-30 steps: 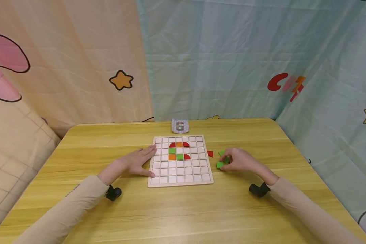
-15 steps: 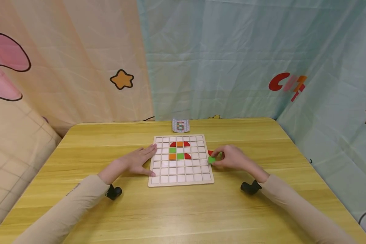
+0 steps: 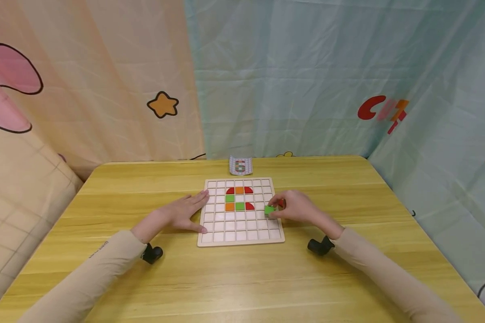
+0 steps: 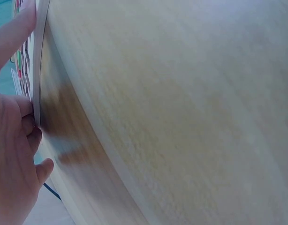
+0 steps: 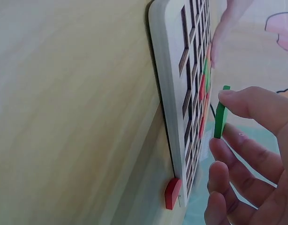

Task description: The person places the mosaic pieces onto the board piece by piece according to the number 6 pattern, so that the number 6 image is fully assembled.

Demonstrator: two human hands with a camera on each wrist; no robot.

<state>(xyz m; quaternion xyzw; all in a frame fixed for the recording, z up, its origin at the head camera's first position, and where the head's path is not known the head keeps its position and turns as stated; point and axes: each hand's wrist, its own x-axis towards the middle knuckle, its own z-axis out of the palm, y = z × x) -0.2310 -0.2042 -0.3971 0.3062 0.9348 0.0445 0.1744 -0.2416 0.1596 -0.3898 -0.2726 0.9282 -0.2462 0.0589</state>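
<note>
A square grid board [image 3: 241, 240] lies on the table, with red, orange and green tiles in some of its cells. Fingers of the left hand [image 3: 178, 214] are spread along the board's left edge, touching it; the left wrist view shows this hand [image 4: 12, 154] at that edge. The right hand [image 3: 301, 208] pinches a green tile [image 3: 269, 209] above the right part of the board. In the right wrist view the green tile [image 5: 220, 114] stands between thumb and fingers of the hand [image 5: 261, 150]. A red tile [image 5: 172, 193] lies against the board's edge.
Behind the board lies a small printed card [image 3: 240, 166] with a coloured figure on a grid. Printed curtains [image 3: 299, 80] rise behind the wooden table [image 3: 242, 282]. A black device is strapped at each wrist.
The right hand has moved left from the table onto the board's right side, carrying a green tile from where the green tiles lay. The left hand has stayed in place.
</note>
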